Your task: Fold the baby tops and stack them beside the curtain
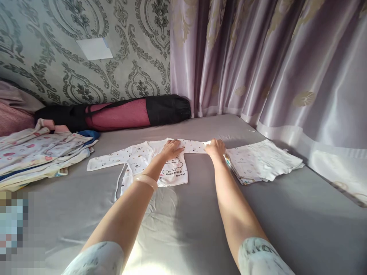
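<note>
the wide grey-sheeted bed (200, 225) lies under everything within my reach; its smooth cloth should let light fabric slide easily. to my left, well apart from me, is a loose, layered pile of printed white, blue and yellow clothes (31, 152). spread on the bed in front of me is the small white long-sleeved cloth top with tiny scattered prints (146, 154), its two sleeves reaching out sideways. i judge it light, thin and limp: it should crumple at a touch, with nothing brittle in it, and lie straight only where it is kept taut. the shoulder and the sleeve ends seem the best places to take hold, rather than the loose front. near its right cuff sits a flat stack of white printed cloth (259, 162).

my left hand (172, 149) rests palm down on the top's right-hand shoulder, thumb apart, pressing rather than clasping. my right hand (215, 147) is closed, its grip pinching the cuff, so the slim printed right-hand sleeve (195, 146) runs straight between my two hands. smallest of all, a narrow white tie strip (117, 185) hangs off the top's left side; it looks floppy, best taken lightly near its root.
</note>
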Tool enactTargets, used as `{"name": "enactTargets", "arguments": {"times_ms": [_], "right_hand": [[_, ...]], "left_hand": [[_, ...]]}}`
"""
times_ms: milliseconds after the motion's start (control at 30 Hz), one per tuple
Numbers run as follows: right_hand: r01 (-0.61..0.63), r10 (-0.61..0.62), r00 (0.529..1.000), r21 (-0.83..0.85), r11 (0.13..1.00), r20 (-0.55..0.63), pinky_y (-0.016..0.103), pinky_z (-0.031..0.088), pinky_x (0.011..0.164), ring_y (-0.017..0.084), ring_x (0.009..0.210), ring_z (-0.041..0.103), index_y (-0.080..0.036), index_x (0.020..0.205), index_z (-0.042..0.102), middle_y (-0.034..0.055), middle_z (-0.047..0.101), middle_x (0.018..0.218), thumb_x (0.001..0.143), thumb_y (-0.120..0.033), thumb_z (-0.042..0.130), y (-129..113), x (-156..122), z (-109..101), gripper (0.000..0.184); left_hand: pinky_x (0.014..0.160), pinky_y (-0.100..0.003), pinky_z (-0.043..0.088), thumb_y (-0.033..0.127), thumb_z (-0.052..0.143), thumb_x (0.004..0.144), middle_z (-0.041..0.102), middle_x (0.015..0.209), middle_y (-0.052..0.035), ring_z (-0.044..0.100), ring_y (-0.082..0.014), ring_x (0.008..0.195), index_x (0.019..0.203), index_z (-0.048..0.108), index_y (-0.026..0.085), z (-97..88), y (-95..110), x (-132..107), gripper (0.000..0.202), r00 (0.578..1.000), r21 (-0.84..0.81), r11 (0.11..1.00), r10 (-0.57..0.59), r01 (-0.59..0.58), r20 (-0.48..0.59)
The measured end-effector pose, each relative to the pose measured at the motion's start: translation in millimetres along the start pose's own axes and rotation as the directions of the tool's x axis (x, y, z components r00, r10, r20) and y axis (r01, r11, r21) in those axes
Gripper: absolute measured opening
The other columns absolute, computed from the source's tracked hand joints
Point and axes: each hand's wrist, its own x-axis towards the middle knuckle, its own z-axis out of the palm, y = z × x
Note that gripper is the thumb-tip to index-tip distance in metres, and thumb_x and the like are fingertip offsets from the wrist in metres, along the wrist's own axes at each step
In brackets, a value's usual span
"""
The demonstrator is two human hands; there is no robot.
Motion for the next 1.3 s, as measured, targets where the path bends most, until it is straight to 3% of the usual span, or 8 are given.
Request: {"name": "enactTargets", "arguments": {"times_ms": [200, 400, 533, 733, 933, 1100, 1200, 1300], "right_hand": [[0.018, 0.005, 0.999, 0.461, 0.887, -0.048, 0.030, 0.048, 0.081, 0.026, 0.094, 0.065, -0.014, 0.102, 0.063, 0.0135, 0.071, 0.096, 0.084, -0.027, 0.050, -3.8, 10.6, -6.8, 0.026], [-0.123, 0.060, 0.992, 0.826, 0.550, 0.108, 0.029, 0.055, 0.069, 0.020, 0.077, 0.067, -0.021, 0.096, 0.054, 0.0044, 0.068, 0.081, 0.090, -0.029, 0.047, -18.3, 8.3, -3.1, 0.012], [-0.203, 0.023, 0.979, 0.937, 0.286, 0.205, 0.032, 0.058, 0.067, 0.016, 0.070, 0.067, -0.023, 0.089, 0.050, -0.0003, 0.066, 0.076, 0.092, -0.030, 0.052, -32.0, 3.6, -3.5, 0.008], [-0.288, -0.086, 0.951, 0.952, 0.104, 0.297, 0.033, 0.060, 0.070, 0.014, 0.072, 0.069, -0.021, 0.088, 0.054, -0.0013, 0.067, 0.073, 0.095, -0.021, 0.049, -53.9, -8.8, -3.2, 0.009], [-0.376, -0.110, 0.917, 0.923, 0.080, 0.383, 0.034, 0.061, 0.065, 0.016, 0.068, 0.070, -0.020, 0.089, 0.056, -0.0006, 0.068, 0.070, 0.093, -0.024, 0.055, -70.7, -19.4, 7.7, 0.006], [-0.393, -0.110, 0.907, 0.910, 0.132, 0.408, 0.033, 0.060, 0.061, 0.016, 0.064, 0.068, -0.020, 0.091, 0.056, -0.0007, 0.066, 0.069, 0.093, -0.028, 0.056, -80.4, -27.8, 15.4, 0.009], [-0.421, -0.088, 0.895, 0.894, 0.153, 0.437, 0.032, 0.059, 0.061, 0.016, 0.063, 0.068, -0.019, 0.096, 0.056, 0.0002, 0.066, 0.072, 0.097, -0.025, 0.045, -88.9, -36.4, 20.5, 0.012], [-0.382, -0.105, 0.905, 0.895, 0.229, 0.413, 0.031, 0.059, 0.061, 0.016, 0.069, 0.070, -0.020, 0.111, 0.054, 0.0028, 0.069, 0.086, 0.100, -0.028, 0.036, -98.3, -45.9, 30.7, 0.023]], "left_hand": [[0.113, -0.051, 0.024, 0.066, 0.035, 0.090, 0.031, 0.159, -0.0087, 0.025, -0.0377, 0.143, 0.151, 0.034, 0.029, 1.3, -4.2, -3.4, 0.071, 0.995, 0.013, 0.998, -0.063, 0.063, 0.083], [0.112, -0.055, 0.022, 0.075, 0.034, 0.085, 0.029, 0.158, -0.0109, 0.022, -0.0404, 0.143, 0.153, 0.030, 0.032, -6.3, -5.7, 2.5, 0.080, 0.987, 0.049, 0.997, -0.064, 0.058, 0.144], [0.110, -0.056, 0.025, 0.078, 0.043, 0.078, 0.036, 0.152, -0.0137, 0.029, -0.0425, 0.138, 0.151, 0.035, 0.033, -16.6, -5.7, 10.5, 0.086, 0.981, 0.061, 0.997, -0.056, 0.045, 0.187], [0.106, -0.057, 0.032, 0.081, 0.053, 0.068, 0.041, 0.146, -0.0152, 0.031, -0.0427, 0.136, 0.150, 0.037, 0.034, -35.3, 0.4, 19.3, 0.096, 0.958, 0.082, 0.996, -0.063, 0.041, 0.280], [0.102, -0.054, 0.039, 0.075, 0.063, 0.064, 0.049, 0.138, -0.0151, 0.035, -0.0430, 0.134, 0.133, 0.056, 0.030, -43.9, 8.8, 20.3, 0.082, 0.952, 0.075, 0.996, -0.060, 0.039, 0.301], [0.104, -0.047, 0.039, 0.058, 0.067, 0.071, 0.050, 0.139, -0.0157, 0.041, -0.0381, 0.132, 0.135, 0.052, 0.023, -36.9, -3.3, 6.2, 0.074, 0.983, -0.069, 0.995, -0.057, 0.070, 0.174], [0.094, -0.037, 0.048, 0.039, 0.067, 0.077, 0.057, 0.132, -0.0146, 0.057, -0.0293, 0.116, 0.140, 0.047, 0.020, -30.6, -18.2, -13.7, 0.069, 0.980, -0.290, 0.937, -0.192, 0.197, 0.044], [0.079, -0.032, 0.053, 0.030, 0.059, 0.084, 0.066, 0.114, -0.0127, 0.066, -0.0212, 0.091, 0.132, 0.052, 0.014, -25.5, -28.8, -39.5, 0.052, 0.906, -0.563, 0.759, -0.421, 0.327, -0.041]]}}
